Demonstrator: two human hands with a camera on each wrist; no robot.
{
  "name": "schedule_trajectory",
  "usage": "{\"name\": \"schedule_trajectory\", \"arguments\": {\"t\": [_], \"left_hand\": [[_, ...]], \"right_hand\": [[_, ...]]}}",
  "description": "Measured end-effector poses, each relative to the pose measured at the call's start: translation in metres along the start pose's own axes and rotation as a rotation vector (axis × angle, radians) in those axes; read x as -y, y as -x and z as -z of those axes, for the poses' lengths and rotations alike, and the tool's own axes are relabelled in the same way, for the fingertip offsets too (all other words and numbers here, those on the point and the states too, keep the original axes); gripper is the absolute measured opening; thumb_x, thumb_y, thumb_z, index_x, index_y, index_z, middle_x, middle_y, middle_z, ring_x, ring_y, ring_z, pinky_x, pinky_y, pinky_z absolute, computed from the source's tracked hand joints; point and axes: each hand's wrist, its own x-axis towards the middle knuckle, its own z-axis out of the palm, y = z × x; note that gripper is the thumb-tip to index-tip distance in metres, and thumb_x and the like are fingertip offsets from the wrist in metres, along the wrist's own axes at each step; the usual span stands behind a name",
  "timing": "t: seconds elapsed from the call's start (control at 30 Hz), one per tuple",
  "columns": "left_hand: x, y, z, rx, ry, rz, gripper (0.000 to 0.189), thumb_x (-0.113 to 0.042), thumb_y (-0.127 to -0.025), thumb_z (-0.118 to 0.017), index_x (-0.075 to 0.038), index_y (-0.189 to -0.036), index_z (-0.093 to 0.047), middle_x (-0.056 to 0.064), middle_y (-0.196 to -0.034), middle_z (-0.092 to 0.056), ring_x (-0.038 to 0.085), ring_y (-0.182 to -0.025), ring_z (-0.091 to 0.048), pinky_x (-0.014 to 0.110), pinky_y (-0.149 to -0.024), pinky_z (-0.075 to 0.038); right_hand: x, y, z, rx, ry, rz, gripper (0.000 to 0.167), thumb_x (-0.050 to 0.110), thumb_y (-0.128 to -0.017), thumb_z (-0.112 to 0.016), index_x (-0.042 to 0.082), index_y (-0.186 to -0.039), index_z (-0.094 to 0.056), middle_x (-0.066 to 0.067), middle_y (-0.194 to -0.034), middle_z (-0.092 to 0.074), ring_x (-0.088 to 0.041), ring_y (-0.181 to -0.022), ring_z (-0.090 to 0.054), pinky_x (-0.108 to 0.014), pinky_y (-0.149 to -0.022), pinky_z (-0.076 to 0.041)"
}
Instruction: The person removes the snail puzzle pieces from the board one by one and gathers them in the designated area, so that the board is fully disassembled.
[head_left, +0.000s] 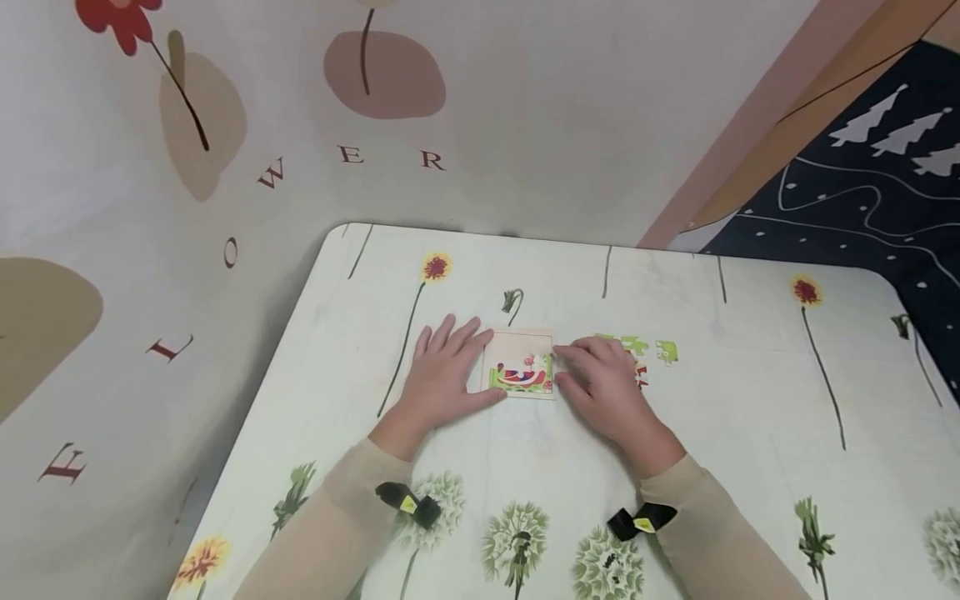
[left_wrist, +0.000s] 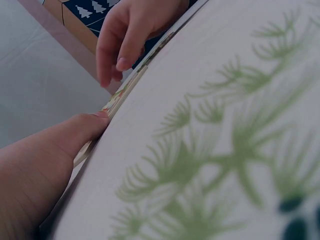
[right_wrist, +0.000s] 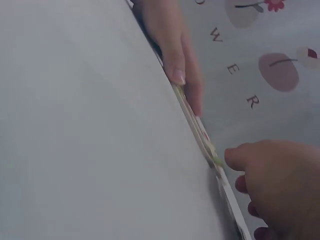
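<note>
A small square jigsaw board (head_left: 519, 343) lies on the table, its lower part filled with colourful pieces (head_left: 521, 377) and its upper part bare. My left hand (head_left: 442, 375) rests along the board's left side with fingers spread; in the left wrist view its thumb (left_wrist: 90, 125) presses on the board's edge. At the board's right edge is my right hand (head_left: 606, 383), fingers loosely bent. No piece shows between those fingertips in the left wrist view. Green puzzle pieces (head_left: 634, 343) lie partly hidden behind the right hand, with one separate green piece (head_left: 667, 352) further right.
The table (head_left: 720, 400) wears a white cover printed with flowers and dandelions. Behind and to the left hangs a pale curtain (head_left: 525, 125) with lettering. A dark tree-patterned cloth (head_left: 862, 192) hangs at the right. Black straps (head_left: 643, 522) sit on both sleeves.
</note>
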Motion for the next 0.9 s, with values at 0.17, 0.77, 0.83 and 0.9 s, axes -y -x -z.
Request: {"name": "schedule_trajectory", "arguments": {"t": [0.17, 0.77, 0.83, 0.9], "left_hand": [[0.0, -0.002, 0.0, -0.005, -0.003, -0.006, 0.099, -0.08, -0.09, -0.061, -0.023, -0.168, -0.038, 0.004, -0.176, -0.025, 0.038, -0.163, -0.007, 0.065, -0.126, -0.003], [0.0, -0.001, -0.001, -0.021, 0.005, -0.013, 0.098, -0.079, -0.09, -0.062, -0.023, -0.167, -0.039, 0.004, -0.176, -0.026, 0.038, -0.163, -0.008, 0.066, -0.126, -0.004], [0.001, -0.001, -0.002, -0.019, 0.004, -0.011, 0.098, -0.08, -0.09, -0.061, -0.023, -0.168, -0.038, 0.004, -0.176, -0.026, 0.038, -0.163, -0.008, 0.065, -0.126, -0.004], [0.001, -0.001, -0.002, -0.016, 0.004, -0.009, 0.099, -0.08, -0.09, -0.061, -0.023, -0.168, -0.038, 0.004, -0.176, -0.025, 0.038, -0.163, -0.007, 0.065, -0.126, -0.003]], "right_hand": [[0.012, -0.012, -0.009, 0.095, 0.018, -0.049, 0.047, 0.02, -0.099, -0.078, 0.008, -0.143, -0.068, -0.013, -0.127, -0.061, -0.038, -0.115, -0.048, -0.056, -0.091, -0.037], [0.016, -0.016, -0.012, 0.062, 0.022, 0.029, 0.032, 0.012, -0.095, -0.082, 0.011, -0.127, -0.077, -0.004, -0.108, -0.075, -0.033, -0.106, -0.057, -0.062, -0.109, -0.033], [0.015, -0.016, -0.013, 0.046, 0.032, 0.05, 0.033, 0.011, -0.095, -0.082, 0.012, -0.128, -0.078, -0.005, -0.109, -0.076, -0.032, -0.106, -0.057, -0.065, -0.111, -0.032], [0.014, -0.015, -0.013, 0.024, 0.046, 0.075, 0.034, 0.009, -0.094, -0.082, 0.011, -0.128, -0.079, -0.006, -0.109, -0.075, -0.033, -0.105, -0.058, -0.064, -0.109, -0.034]]}}
